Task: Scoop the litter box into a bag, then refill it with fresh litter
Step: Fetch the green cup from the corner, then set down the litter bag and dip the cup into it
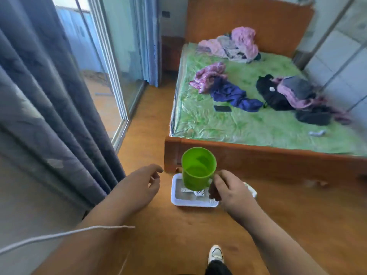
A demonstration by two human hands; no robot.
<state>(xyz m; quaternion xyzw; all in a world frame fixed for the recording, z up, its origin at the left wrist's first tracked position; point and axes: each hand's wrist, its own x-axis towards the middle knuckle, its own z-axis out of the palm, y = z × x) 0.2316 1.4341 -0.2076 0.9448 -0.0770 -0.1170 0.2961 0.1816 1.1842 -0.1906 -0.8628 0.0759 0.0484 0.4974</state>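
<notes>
A green plastic cup [198,169] hangs in the air above the floor, and my right hand [228,189] grips its handle. The cup looks empty inside. Below it a white litter box [178,203] sits on the wooden floor by the bed's foot corner, with grey litter and a white slotted scoop [199,193] lying in it. My left hand [139,187] hovers left of the box with relaxed fingers and holds nothing. A white object [251,190], partly hidden behind my right hand, lies on the floor right of the box.
A wooden bed [258,155] with a green sheet, scattered clothes and a black phone [222,108] stands right behind the box. Grey curtains [49,116] and a sliding glass door are on the left. My shoe [216,254] is on the floor below. A white cord [59,235] crosses my left forearm.
</notes>
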